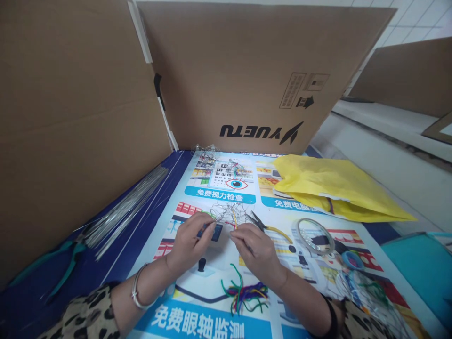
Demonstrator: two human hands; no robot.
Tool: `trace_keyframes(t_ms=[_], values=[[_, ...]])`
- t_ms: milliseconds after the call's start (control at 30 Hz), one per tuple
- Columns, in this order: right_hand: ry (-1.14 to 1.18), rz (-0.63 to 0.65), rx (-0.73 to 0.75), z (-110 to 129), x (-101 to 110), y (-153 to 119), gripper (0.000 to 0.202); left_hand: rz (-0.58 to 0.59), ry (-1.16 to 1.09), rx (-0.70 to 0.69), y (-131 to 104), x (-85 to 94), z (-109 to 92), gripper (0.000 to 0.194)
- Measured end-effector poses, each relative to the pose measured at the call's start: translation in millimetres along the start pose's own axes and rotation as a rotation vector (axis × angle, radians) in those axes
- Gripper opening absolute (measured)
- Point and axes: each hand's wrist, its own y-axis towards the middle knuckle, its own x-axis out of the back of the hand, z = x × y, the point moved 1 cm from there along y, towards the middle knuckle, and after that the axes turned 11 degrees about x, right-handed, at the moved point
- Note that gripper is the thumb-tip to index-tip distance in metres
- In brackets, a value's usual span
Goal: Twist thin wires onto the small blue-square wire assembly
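Both hands are raised over the printed sheet at the centre of the head view. My left hand [192, 238] is pinched at the left edge of a thin wire tangle [226, 212]. Opposite it, my right hand [256, 249] is closed at the tangle's lower right, beside red and yellow strands. What exactly lies between the fingertips is too small to make out. Black-jawed pliers with yellow handles [278, 230] lie just behind my right hand. A bundle of coloured strings [247, 294] rests on the sheet below the hands.
Cardboard panels [254, 75] stand behind and left. Silvery wires [127, 209] and teal-handled pliers [67, 263] lie left. To the right are a yellow bag [339, 183], a clear tape roll [315, 236], a blue roll [352, 260], more wire [367, 292] and a teal pouch [423, 273].
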Motion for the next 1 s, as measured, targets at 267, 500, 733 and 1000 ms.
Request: trace_keyframes(t_ms=[267,500,733,1000], values=[[0.034,-0.012,-0.031,0,2,1,0.017,-0.005,-0.008,0.021,1,0.7,-2,0.006],[0.075,-0.091,-0.128,1,9,8,0.013,-0.02,-0.003,0.048,2,0.3,2,0.007],[0.242,-0.103,-0.367,1,19,16,0.008,-0.097,0.036,0.022,8,-0.4,2,0.005],[0.606,-0.036,-0.667,-5,26,26,0.014,-0.22,0.125,-0.063,16,-4.9,4,0.01]])
